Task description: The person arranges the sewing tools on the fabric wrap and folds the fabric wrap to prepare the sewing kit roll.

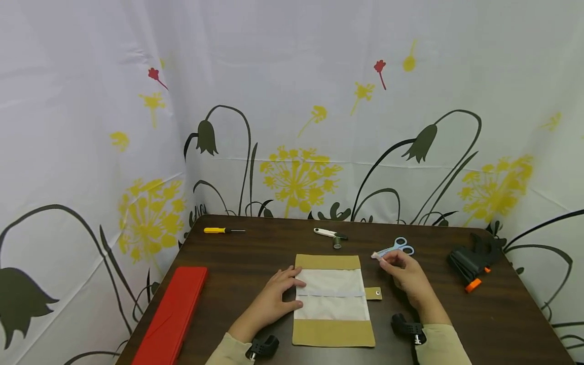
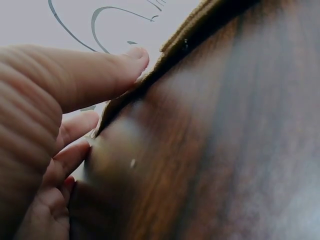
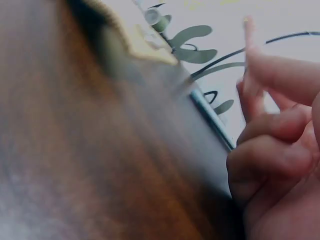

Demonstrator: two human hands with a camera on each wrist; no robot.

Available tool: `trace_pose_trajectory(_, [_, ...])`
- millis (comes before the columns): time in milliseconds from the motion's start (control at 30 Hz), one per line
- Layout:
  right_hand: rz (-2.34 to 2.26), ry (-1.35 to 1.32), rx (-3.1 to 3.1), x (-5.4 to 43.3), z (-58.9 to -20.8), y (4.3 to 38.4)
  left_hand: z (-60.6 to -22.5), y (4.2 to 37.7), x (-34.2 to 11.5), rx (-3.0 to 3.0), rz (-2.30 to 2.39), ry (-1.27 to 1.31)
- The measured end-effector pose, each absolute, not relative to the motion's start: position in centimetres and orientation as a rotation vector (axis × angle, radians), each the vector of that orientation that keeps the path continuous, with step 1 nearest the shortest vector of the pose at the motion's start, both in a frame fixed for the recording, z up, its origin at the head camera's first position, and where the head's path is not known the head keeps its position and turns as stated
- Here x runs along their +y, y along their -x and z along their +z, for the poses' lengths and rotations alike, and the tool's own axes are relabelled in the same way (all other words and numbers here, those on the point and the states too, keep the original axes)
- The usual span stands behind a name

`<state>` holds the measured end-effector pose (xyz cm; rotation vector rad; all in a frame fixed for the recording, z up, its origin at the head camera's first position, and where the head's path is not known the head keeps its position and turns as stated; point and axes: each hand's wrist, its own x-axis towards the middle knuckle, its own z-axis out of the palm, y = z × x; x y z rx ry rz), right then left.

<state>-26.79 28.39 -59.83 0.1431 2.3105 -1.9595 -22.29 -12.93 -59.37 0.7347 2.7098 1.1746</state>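
Note:
A tan and white fabric tool roll point(image 1: 330, 289) lies unfolded on the table, with a snap tab point(image 1: 373, 293) sticking out on its right. My left hand point(image 1: 276, 299) rests at its left edge, fingers spread on the fabric and thumb by the border. In the left wrist view the thumb touches the edge of the cloth point(image 2: 167, 52). My right hand point(image 1: 407, 276) pinches a small pale pinkish thing point(image 1: 376, 256) between thumb and fingertips; its kind is unclear. Light blue scissors point(image 1: 401, 245) lie just beyond that hand, partly behind the pale thing.
A yellow-handled screwdriver point(image 1: 216, 230) lies at the back left. A white-handled tool point(image 1: 326, 232) and a small thread spool point(image 1: 337, 243) are behind the roll. A red flat case point(image 1: 175, 309) lies left. A black and orange item point(image 1: 470, 263) sits at the right.

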Motion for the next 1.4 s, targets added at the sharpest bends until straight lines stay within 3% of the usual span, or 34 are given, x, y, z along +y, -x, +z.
trace_pose_trajectory(267, [-2.375, 0.04, 1.836, 28.3, -59.6, 26.3, -59.4, 22.2, -13.0, 2.699, 1.173, -0.731])
trace_pose_trajectory(600, [-2.535, 0.529, 1.213, 24.9, -57.6, 25.7, -58.8, 22.7, -12.6, 2.708, 1.163, -0.749])
trace_pose_trajectory(1033, [-2.325, 0.339, 1.543, 15.2, -54.8, 24.7, -59.1, 22.9, -12.8, 2.735, 1.153, -0.765])
trace_pose_trajectory(1200, [-2.303, 0.247, 1.508, 11.9, -57.4, 25.2, -59.3, 22.7, -13.1, 2.728, 1.18, -0.767])
trace_pose_trajectory(1400, [-2.264, 0.205, 1.509, 11.6, -60.3, 25.3, -59.6, 22.3, -13.0, 2.754, 1.174, -0.766])
